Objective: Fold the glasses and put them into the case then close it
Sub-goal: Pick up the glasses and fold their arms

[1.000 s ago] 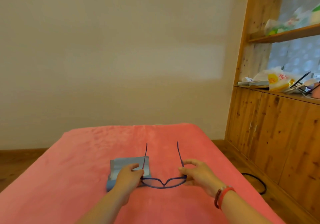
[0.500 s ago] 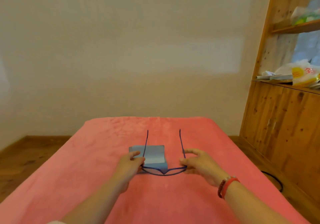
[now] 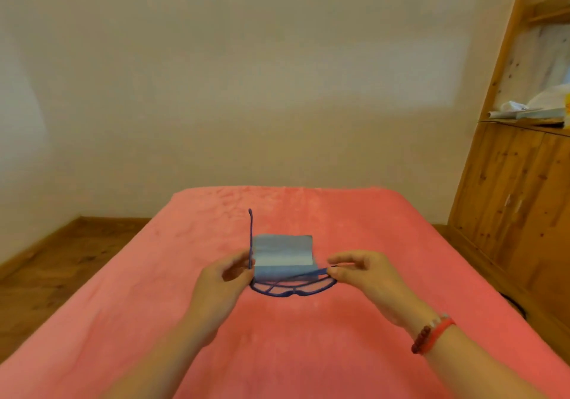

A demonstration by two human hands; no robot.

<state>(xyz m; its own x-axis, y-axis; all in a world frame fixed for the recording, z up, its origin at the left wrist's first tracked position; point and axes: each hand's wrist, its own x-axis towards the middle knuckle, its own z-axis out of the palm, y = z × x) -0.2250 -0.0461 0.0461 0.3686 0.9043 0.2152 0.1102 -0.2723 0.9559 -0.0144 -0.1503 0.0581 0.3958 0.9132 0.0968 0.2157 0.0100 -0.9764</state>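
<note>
Dark blue glasses [image 3: 291,290] are held just above the pink blanket [image 3: 308,337], lenses toward me. My left hand [image 3: 223,281] grips the frame's left corner, and the left temple sticks straight up and away. My right hand [image 3: 367,278] pinches the right temple, which lies folded inward across the lenses. A light blue case [image 3: 283,253] rests on the blanket right behind the glasses, between my hands; whether it stands open I cannot tell.
The pink blanket covers a bed that ends at a cream wall. A wooden cabinet [image 3: 518,201] with shelves and bags stands on the right. Wooden floor [image 3: 61,260] shows on the left, and a dark cable [image 3: 518,307] lies beside the bed's right edge.
The right temple has swung inward from pointing away to lying across the lenses, pushed by my right hand. The camera view has shifted, so the case now sits centred behind the glasses.
</note>
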